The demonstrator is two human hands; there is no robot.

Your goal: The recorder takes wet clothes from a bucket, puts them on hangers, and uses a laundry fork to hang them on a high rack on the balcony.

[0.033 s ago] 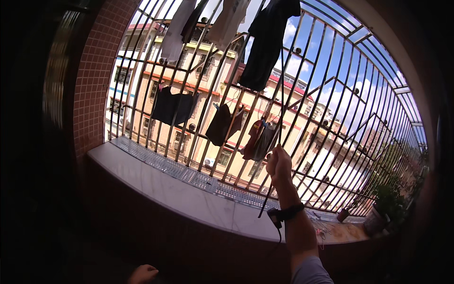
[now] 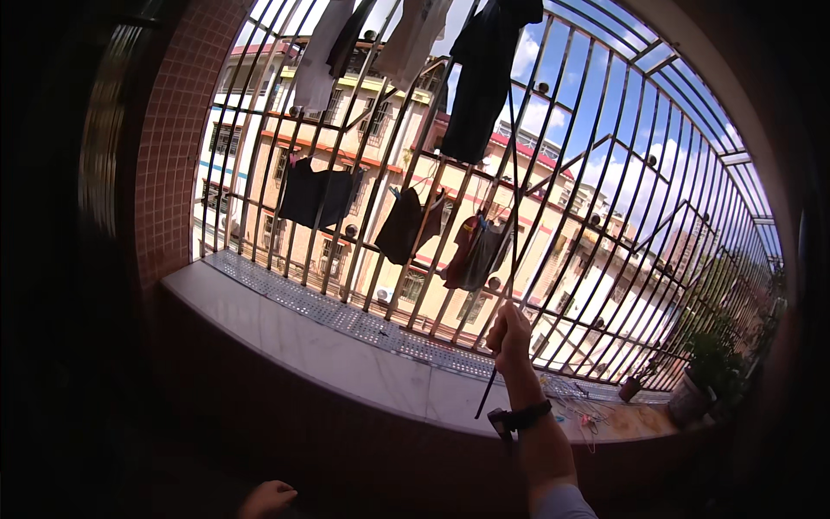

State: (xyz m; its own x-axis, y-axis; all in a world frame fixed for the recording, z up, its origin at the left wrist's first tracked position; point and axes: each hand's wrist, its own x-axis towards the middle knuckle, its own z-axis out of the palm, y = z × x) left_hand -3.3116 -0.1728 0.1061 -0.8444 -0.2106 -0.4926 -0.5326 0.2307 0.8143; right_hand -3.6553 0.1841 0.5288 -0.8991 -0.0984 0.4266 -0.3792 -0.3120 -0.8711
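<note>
- At the left end of the marble sill [image 2: 303, 329], a wall of small reddish tiles [image 2: 177, 147] rises.
- A perforated metal strip [image 2: 303, 274] runs along the sill's far edge; beyond it, the window grille [image 2: 735, 163] stands between the sill and a peach-coloured building [image 2: 411, 130].
- Above the sill, left to right, hang a pale garment [image 2: 316, 65], a dark cloth [image 2: 316, 192] lower down, a second dark cloth [image 2: 402, 229] and a long black garment [image 2: 482, 82], all covering parts of the grille.
- On the sill's right stretch lie tangled thin cords [image 2: 588, 419]; farther right stand a small pot [image 2: 630, 389] and a larger potted plant [image 2: 713, 359].
- Below the sill, toward its left half, the left hand [image 2: 270, 499] shows bent fingers in dim light; whether they grip anything, I cannot tell.
- Over the sill's right half, the right hand [image 2: 510, 330] is clenched around a thin dark pole [image 2: 516, 190].
- The pole slants, its short lower end before the sill, its long part rising above the fist toward the black garment; contact there is unclear.
</note>
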